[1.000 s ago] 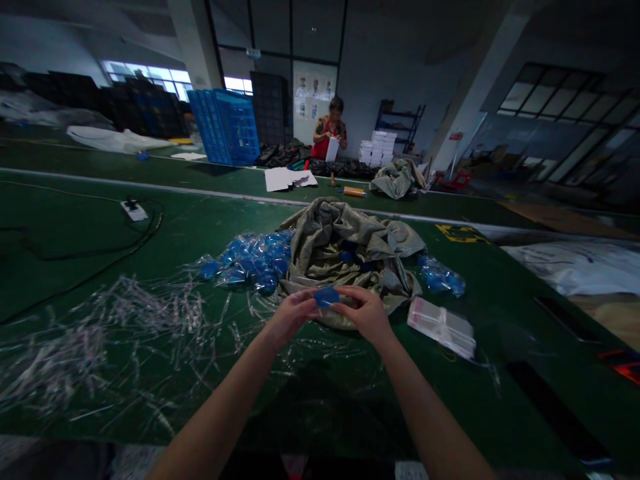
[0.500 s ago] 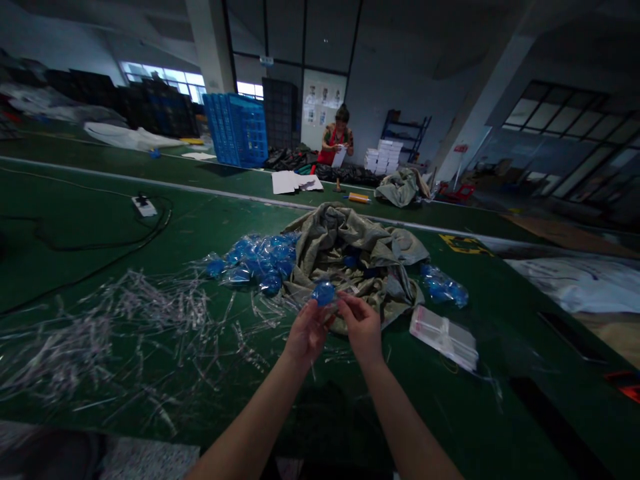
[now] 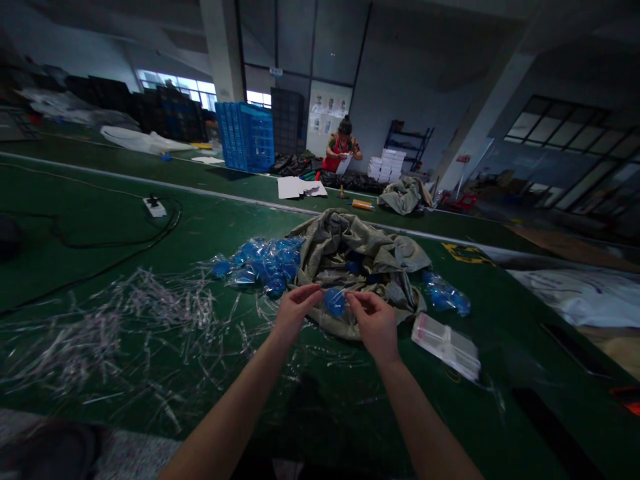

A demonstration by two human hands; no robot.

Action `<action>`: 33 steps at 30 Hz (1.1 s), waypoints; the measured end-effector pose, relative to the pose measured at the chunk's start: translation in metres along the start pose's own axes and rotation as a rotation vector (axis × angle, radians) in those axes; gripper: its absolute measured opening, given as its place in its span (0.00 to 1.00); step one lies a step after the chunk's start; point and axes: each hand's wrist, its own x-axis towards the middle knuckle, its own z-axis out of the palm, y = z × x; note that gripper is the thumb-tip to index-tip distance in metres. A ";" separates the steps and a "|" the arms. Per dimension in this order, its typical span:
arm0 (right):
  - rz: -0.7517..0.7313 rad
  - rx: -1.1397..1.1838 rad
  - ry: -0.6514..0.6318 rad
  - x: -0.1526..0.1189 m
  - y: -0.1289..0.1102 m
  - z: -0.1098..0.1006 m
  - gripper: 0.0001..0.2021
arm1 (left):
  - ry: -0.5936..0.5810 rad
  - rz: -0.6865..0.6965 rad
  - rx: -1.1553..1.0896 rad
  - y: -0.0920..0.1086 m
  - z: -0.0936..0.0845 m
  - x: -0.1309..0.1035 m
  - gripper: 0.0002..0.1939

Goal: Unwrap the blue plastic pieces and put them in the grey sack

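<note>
A round blue item in clear wrap (image 3: 335, 302) hangs between my two hands, above the near edge of a crumpled grey-green sack (image 3: 330, 233). My left hand (image 3: 296, 312) pinches the wrap on its left side. On the right side the fingers of my right hand (image 3: 373, 323) pinch the wrap too. Wrapped blue items (image 3: 270, 262) lie in a pile left of the sack, and a smaller group (image 3: 446, 293) lies to its right. A stack of clear bags (image 3: 447, 347) is at the right.
Thin clear strips (image 3: 165, 303) are strewn over the green table (image 3: 210, 220) at left. Behind them are a power strip (image 3: 155, 207) and cables. A phone-like dark object (image 3: 575, 348) lies at far right. Across the table, a person in a red apron (image 3: 332, 160) handles something white.
My left hand has moved from under the blue item to its left side, and the hands are further apart. The view has shifted slightly.
</note>
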 end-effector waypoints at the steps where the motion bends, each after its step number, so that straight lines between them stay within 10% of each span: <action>1: -0.002 -0.001 -0.004 0.000 -0.001 -0.001 0.12 | -0.011 0.010 0.038 0.004 0.001 0.001 0.16; 13: -0.021 -0.027 -0.206 0.025 0.010 -0.020 0.08 | -0.060 0.338 0.356 0.028 0.010 0.008 0.08; 33: -0.126 -0.025 -0.211 0.031 0.053 -0.012 0.06 | 0.034 0.446 0.541 -0.009 0.012 0.017 0.06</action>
